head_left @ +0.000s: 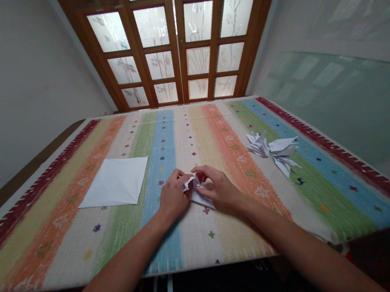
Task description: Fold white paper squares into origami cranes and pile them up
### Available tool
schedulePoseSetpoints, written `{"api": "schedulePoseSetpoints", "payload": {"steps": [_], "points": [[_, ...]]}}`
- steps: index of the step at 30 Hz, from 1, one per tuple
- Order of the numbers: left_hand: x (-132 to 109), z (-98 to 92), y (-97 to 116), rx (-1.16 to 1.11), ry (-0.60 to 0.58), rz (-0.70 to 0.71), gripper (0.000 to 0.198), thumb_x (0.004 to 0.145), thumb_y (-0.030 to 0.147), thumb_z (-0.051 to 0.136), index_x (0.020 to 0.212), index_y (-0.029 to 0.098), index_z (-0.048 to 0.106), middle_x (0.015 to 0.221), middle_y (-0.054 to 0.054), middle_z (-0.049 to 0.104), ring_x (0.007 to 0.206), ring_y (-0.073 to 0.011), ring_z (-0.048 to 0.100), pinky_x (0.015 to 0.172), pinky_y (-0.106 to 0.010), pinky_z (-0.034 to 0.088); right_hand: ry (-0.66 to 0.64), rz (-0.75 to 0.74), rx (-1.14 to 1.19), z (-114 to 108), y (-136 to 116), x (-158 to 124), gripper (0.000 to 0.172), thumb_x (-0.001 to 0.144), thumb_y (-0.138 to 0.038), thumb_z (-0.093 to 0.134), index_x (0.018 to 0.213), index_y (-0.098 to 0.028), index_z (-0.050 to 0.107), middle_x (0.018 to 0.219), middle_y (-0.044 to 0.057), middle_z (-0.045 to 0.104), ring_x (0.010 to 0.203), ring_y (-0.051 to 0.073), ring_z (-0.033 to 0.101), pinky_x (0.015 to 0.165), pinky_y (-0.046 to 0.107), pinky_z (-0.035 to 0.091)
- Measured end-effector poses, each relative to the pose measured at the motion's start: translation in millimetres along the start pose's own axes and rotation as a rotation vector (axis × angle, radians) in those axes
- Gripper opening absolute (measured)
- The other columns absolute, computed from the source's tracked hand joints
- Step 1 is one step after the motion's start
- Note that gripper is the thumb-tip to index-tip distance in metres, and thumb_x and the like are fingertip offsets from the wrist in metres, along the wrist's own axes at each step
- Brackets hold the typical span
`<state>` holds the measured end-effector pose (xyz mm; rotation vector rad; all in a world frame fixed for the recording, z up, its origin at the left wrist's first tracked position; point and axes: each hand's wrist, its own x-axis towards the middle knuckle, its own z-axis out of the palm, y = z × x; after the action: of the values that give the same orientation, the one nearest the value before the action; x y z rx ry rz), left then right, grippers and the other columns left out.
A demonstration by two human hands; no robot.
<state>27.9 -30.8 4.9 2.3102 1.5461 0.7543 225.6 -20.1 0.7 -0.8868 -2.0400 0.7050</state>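
Between my two hands, near the middle of the table, is a partly folded piece of white paper (pixel 202 199) with a raised, opened-out flap. My left hand (pixel 174 191) grips its left side, fingers bent over the upper edge. On the other side my right hand (pixel 218 187) has its thumb and forefinger curled around the paper's right part. Some fingertips are hidden behind the folds. To the left lies a flat stack of white square paper (pixel 117 182). Off to the right sit several folded white paper cranes (pixel 283 147), bunched together.
A striped, patterned tablecloth (pixel 121 242) covers the table, its front edge close to my body. Wooden doors with frosted panes (pixel 152 27) stand beyond the far edge. A pale glass panel (pixel 348 111) leans along the right wall.
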Motion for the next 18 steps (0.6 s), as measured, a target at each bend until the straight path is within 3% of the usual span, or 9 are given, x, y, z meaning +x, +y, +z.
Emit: {"api": "schedulePoseSetpoints", "payload": {"steps": [4, 8, 15, 18], "points": [[0.0, -1.0, -1.5, 0.007, 0.015, -0.028, 0.029, 0.094, 0.013, 0.059, 0.114, 0.024, 0.077, 0.106, -0.006, 0.063, 0.093, -0.0221, 0.065, 0.085, -0.035, 0.055, -0.065, -0.053, 0.027, -3.3, -3.8, 0.1, 0.05, 0.083, -0.01, 0.07, 0.13, -0.023, 0.062, 0.111, 0.006, 0.073, 0.1, 0.021, 0.068, 0.095, 0.037, 0.053], [-0.2, -2.0, 0.4, -0.064, 0.032, -0.024, 0.031, 0.091, 0.016, 0.063, 0.119, 0.023, 0.074, 0.108, -0.007, 0.063, 0.096, -0.0232, 0.067, 0.09, -0.038, 0.057, -0.059, -0.01, 0.021, -5.4, -1.2, 1.2, 0.044, 0.09, -0.005, 0.058, 0.129, -0.024, 0.065, 0.108, 0.005, 0.075, 0.098, 0.019, 0.069, 0.095, 0.037, 0.053], [-0.6, 0.7, 3.2, -0.146, -0.006, 0.054, 0.036, 0.092, 0.031, 0.067, 0.127, 0.021, 0.067, 0.114, -0.008, 0.061, 0.102, -0.0257, 0.066, 0.095, -0.044, 0.057, -0.013, 0.085, -0.002, -3.3, 9.1, 4.3, 0.03, 0.086, -0.002, 0.068, 0.107, -0.021, 0.073, 0.098, 0.003, 0.072, 0.083, 0.017, 0.065, 0.08, 0.031, 0.052], [-0.7, -1.6, 2.5, -0.178, -0.042, 0.092, 0.048, 0.088, 0.032, 0.071, 0.135, 0.022, 0.061, 0.119, -0.009, 0.06, 0.106, -0.026, 0.066, 0.096, -0.043, 0.056, 0.014, 0.087, -0.037, -3.8, 10.8, 4.6, 0.024, 0.083, 0.003, 0.066, 0.09, -0.02, 0.071, 0.091, 0.001, 0.065, 0.077, 0.015, 0.061, 0.075, 0.028, 0.049]]}}
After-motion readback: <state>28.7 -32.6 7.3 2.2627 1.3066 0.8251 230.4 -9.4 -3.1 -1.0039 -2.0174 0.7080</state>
